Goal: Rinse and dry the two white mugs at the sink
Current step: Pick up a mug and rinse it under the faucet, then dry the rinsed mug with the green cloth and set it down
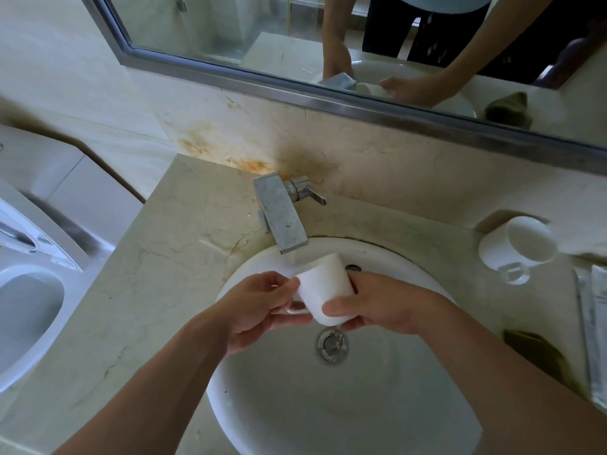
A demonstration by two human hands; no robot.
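A white mug [323, 289] is held over the round white sink [249, 405], just below the steel faucet [279, 218]. It is tilted, base toward the faucet and mouth toward me. My left hand [259, 308] pinches its handle. My right hand [377, 305] wraps the mug's body from the right. A thin sheet of water seems to fall from the spout onto the mug. The second white mug [517, 246] lies on its side on the counter at the right, mouth facing me.
The drain [332, 344] sits under the held mug. An olive cloth [538, 354] lies on the counter right of the basin, with sealed white packets [596, 326] beyond it. A toilet [29, 300] stands to the left. A mirror [295, 24] hangs above the backsplash.
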